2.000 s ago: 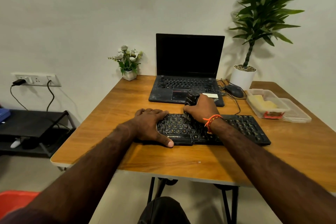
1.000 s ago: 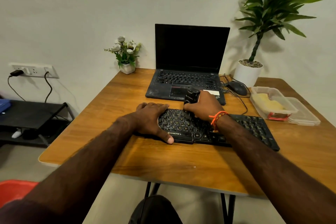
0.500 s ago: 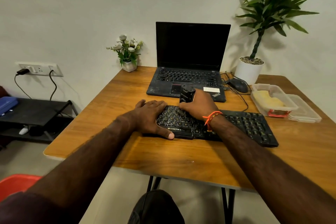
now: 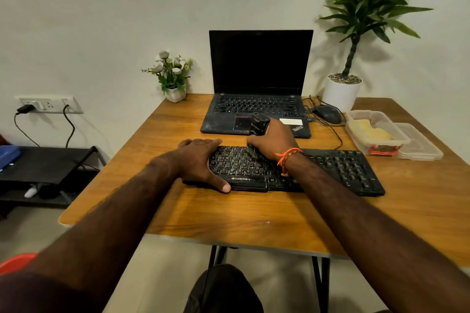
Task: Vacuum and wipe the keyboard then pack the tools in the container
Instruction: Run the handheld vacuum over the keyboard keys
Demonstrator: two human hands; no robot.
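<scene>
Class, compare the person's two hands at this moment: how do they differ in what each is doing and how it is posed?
The left hand lies flat with fingers spread on the left end of the keyboard, holding nothing; the right hand grips a small black vacuum with curled fingers. The right wrist wears an orange thread band; the left wrist is bare. Both hands are over the keyboard's left half.

An open laptop [image 4: 259, 89], screen dark, is set at the far edge of the table [image 4: 229, 213]; a flower pot [image 4: 174, 76] is placed to its left, a mouse [image 4: 327, 113] and potted plant [image 4: 356, 33] to its right; a wall socket [image 4: 48, 104] is seen at left.
</scene>
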